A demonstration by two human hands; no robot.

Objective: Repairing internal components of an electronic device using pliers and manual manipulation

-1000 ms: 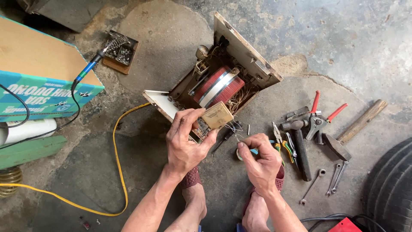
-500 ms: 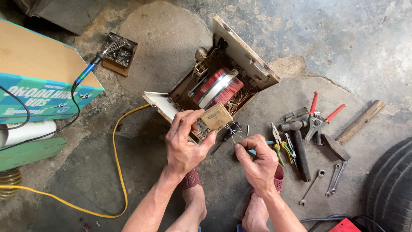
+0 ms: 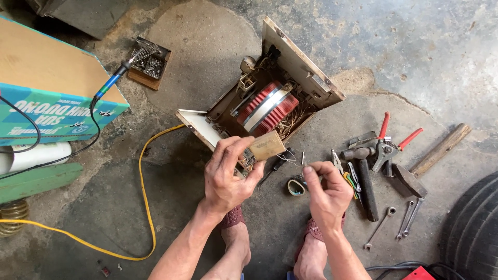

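From the head camera, looking down at a concrete floor: the opened appliance case (image 3: 259, 111) with its red-wound transformer coil (image 3: 267, 106) serves as the landmark. Just below the case's near edge, the left hand (image 3: 228, 179) is closed around a small tan board-like part (image 3: 266, 145), thumb and fingers pinching it so its long axis runs left to right with a slight upward tilt toward the right. The part sits touching or just in front of the case's lower rim; thin wires (image 3: 290, 155) trail from it back into the case.

The right hand (image 3: 327, 192) lies to the right of the part and farther below the case, well apart from the coil. Its fingertips (image 3: 308, 170) are pinched together on something thin; what it is I cannot tell, possibly a wire end or small tool. The part therefore lies up and left from the right hand, and the left hand is the nearer one, already on it.

Between the hands, below the case, sits a roll of tape (image 3: 295, 187). Right of the case lie a hammer (image 3: 363, 173), red-handled pliers (image 3: 391, 142), a wooden-handled hatchet-like tool (image 3: 425, 166) and small spanners (image 3: 394, 220). Left of the case, a yellow cable (image 3: 145, 197) curves across the floor, and a soldering iron (image 3: 111, 83) rests with its tip in a wire-coil stand (image 3: 148, 62) beside a teal cardboard box (image 3: 52, 98). Nothing blocks the gap between the right hand and the part except the loose wires.
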